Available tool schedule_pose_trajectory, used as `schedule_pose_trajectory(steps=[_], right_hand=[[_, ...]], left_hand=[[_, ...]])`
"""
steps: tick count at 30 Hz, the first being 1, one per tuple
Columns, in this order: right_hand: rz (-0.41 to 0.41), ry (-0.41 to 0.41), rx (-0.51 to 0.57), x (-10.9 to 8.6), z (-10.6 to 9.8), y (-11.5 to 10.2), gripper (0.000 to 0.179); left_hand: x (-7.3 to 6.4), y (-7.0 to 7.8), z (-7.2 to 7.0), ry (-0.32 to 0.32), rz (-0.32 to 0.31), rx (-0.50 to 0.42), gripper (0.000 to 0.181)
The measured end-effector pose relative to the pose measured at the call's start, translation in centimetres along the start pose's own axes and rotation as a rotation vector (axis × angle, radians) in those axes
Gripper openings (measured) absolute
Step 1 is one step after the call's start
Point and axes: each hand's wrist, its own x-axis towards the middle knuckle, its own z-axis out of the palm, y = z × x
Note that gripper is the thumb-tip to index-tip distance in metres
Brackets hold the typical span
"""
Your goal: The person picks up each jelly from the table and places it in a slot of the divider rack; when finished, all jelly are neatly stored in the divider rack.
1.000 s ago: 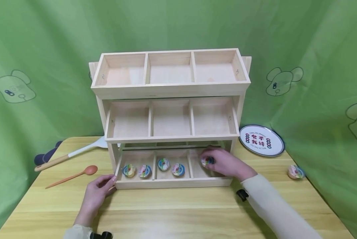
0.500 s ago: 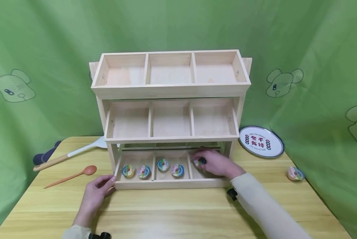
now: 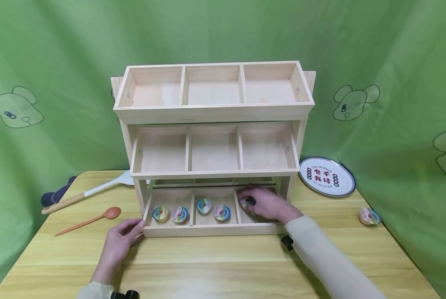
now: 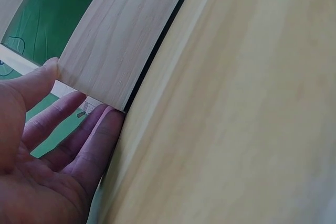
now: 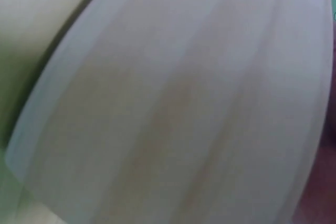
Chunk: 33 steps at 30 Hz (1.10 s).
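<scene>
In the head view, a three-tier wooden rack (image 3: 213, 115) stands on the table, each tier split into three compartments. My left hand (image 3: 119, 241) holds the left front corner of the bottom tray (image 3: 215, 231); in the left wrist view its thumb lies at the top edge, fingers against the end. Inside the tray's right compartment, my right hand (image 3: 265, 202) pinches a small jelly cup (image 3: 246, 202) near the divider. Two jelly cups (image 3: 161, 214) sit in the left compartment and two jelly cups (image 3: 222, 213) in the middle one. The tray's front board (image 5: 173, 103) fills most of the right wrist view.
Another jelly cup (image 3: 369, 216) lies near the table's right edge. Behind it, an oval plate (image 3: 327, 176) with red characters leans by the green curtain (image 3: 215, 33). On the left are an orange spoon (image 3: 112, 213) and a white spatula (image 3: 103, 189) with a wooden handle.
My right hand has moved left with its jelly cup, toward the divider of the right compartment. The left hand has stayed at the tray's corner.
</scene>
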Motion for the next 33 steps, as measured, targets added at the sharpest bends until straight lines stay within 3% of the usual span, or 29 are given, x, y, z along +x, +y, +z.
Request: schedule_pose_trajectory(steps=[7, 15, 23, 33], right_hand=[[0.035, -0.014, 0.043, -0.1, -0.3, -0.2, 0.046], [-0.035, 0.033, 0.077, -1.4, -1.6, -0.9, 0.039], [-0.094, 0.076, 0.002, -3.1, -2.7, -0.9, 0.041], [0.001, 0.061, -0.029, -6.3, -4.1, -1.4, 0.042]], left_hand=[[0.1, -0.1, 0.0, -0.002, -0.003, -0.017, 0.042], [0.1, 0.0, -0.1, -0.004, -0.016, -0.019, 0.042], [0.1, 0.0, -0.2, -0.008, -0.007, -0.001, 0.042], [0.0, 0.0, -0.1, -0.009, 0.0, -0.006, 0.041]])
